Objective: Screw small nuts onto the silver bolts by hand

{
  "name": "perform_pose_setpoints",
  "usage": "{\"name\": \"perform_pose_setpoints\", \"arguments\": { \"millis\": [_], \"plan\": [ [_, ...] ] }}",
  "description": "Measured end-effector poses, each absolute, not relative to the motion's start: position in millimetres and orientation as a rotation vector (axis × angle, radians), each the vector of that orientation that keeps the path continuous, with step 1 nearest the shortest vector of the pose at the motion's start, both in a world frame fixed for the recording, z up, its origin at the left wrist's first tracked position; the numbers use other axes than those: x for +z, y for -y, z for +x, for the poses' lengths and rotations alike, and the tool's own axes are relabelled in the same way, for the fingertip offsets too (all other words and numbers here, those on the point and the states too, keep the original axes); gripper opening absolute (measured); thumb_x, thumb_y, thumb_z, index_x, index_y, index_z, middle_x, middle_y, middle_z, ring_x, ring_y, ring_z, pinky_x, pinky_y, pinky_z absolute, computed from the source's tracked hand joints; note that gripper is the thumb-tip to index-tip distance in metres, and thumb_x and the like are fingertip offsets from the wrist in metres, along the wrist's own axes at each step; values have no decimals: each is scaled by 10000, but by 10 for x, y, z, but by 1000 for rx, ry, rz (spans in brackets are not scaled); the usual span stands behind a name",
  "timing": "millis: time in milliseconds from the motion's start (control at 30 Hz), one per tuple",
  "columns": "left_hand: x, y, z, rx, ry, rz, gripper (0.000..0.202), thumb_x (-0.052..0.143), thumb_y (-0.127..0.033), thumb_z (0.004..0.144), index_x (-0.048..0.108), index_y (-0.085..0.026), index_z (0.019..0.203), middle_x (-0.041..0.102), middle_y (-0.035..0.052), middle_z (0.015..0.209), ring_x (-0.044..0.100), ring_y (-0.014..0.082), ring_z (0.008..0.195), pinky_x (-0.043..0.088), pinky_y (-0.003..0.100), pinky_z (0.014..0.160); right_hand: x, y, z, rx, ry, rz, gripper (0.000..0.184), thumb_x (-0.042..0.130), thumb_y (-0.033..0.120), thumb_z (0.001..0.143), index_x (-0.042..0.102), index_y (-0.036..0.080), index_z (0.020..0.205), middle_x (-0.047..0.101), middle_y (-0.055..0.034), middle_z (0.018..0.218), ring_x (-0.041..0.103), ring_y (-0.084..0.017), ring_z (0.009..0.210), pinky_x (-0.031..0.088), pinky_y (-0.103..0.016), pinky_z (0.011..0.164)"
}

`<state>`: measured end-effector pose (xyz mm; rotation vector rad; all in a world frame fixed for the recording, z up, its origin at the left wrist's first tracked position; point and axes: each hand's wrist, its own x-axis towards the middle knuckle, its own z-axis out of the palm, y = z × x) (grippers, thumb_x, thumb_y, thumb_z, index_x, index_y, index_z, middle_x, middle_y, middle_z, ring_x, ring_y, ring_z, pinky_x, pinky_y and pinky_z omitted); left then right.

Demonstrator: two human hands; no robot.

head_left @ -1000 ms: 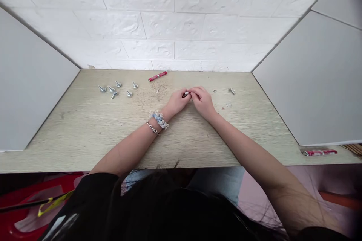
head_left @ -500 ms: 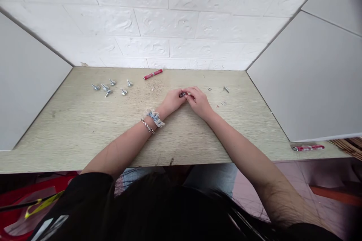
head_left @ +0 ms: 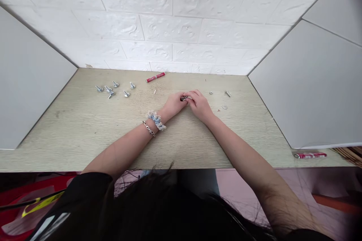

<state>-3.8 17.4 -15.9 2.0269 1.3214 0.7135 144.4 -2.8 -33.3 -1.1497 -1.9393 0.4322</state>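
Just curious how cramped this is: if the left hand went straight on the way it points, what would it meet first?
Probably the right hand, close ahead of the left hand, with a small metallic piece between them. Exact depth there is hard to tell.

A single camera looks from the wearer's head, above the near edge of the table [head_left: 73, 124], facing forward and down. The left hand [head_left: 174, 104] and right hand [head_left: 200, 106] fall around mid-view. The wall [head_left: 158, 26] fills the far part, a left panel [head_left: 31, 94] and right panel [head_left: 311, 94] bound the sides, and hair [head_left: 169, 211], closest to the lens, crosses the near middle.
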Motion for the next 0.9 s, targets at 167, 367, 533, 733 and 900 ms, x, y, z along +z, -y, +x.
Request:
{"name": "perform_pose_setpoints", "arguments": {
  "millis": [167, 367, 533, 733, 900],
  "plan": [
    [-141, -158, -50, 718, -1339, 1978, 283, 518, -238, 831, 711, -119, 999, 707, 46, 875, 579, 157, 767, 429, 279, 724, -366, -8, 1447, 529, 1817, -1220, 178, 489, 216, 883, 631, 202, 990, 630, -76, 1014, 583, -202, 944, 501, -362, 839],
    [-94, -126, -47, 753, -1278, 1950, 274, 523, -295, 843, 740, -140, 902, 661, 8, 741, 514, 129, 675, 390, 256, 662, -363, -28, 1440, 542, 1776, -1275, 147, 500, 325, 888, 589, 209, 879, 613, -64, 948, 565, -190, 840, 491, -350, 789],
    [-84, -134, -42, 732, -1253, 1983, 256, 529, -274, 837, 749, -143, 850, 632, -11, 675, 486, 118, 643, 371, 242, 640, -357, -38, 1445, 551, 1781, -1259, 225, 472, 399, 903, 583, 217, 834, 605, -63, 912, 555, -195, 863, 485, -348, 801],
    [-79, -136, -51, 723, -1295, 1956, 315, 532, -303, 842, 768, -133, 963, 645, -1, 712, 491, 118, 654, 368, 243, 647, -339, -15, 1441, 593, 1778, -1283, 223, 461, 400, 902, 581, 214, 878, 627, -60, 933, 561, -183, 834, 482, -344, 782],
    [-89, -147, -64, 742, -1314, 1919, 362, 569, -291, 820, 751, -129, 1087, 658, 1, 729, 501, 121, 658, 380, 244, 658, -342, 2, 1427, 587, 1779, -1227, 242, 478, 246, 843, 579, 197, 1056, 645, -85, 1081, 585, -181, 827, 499, -355, 766]
  ]
}}
